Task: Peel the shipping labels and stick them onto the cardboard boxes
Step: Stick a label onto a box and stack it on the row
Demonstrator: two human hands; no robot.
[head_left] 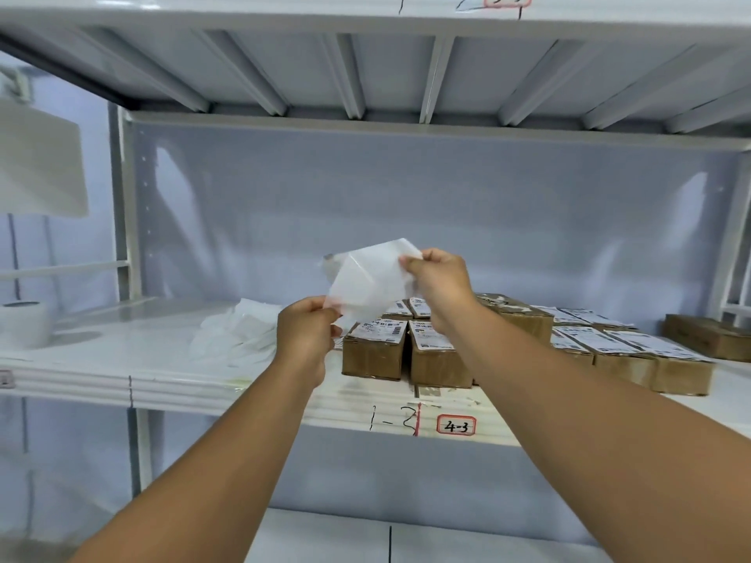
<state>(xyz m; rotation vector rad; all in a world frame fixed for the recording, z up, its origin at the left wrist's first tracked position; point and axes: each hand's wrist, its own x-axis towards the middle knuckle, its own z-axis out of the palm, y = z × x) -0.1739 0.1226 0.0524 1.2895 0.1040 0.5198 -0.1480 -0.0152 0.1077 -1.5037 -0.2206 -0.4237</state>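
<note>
Both my hands hold a white shipping label sheet up in the air above the shelf. My left hand pinches its lower left corner. Its upper right corner is pinched by my right hand, and the sheet looks partly split into two layers. Below and behind my hands stand several small brown cardboard boxes on the white shelf. Most boxes carry a white printed label on top. One box behind my right wrist shows a bare brown top.
A pile of white backing sheets lies on the shelf left of the boxes. A white roll stands at far left. Another brown box sits at far right. The shelf's front edge bears a "4-3" tag. A shelf deck hangs overhead.
</note>
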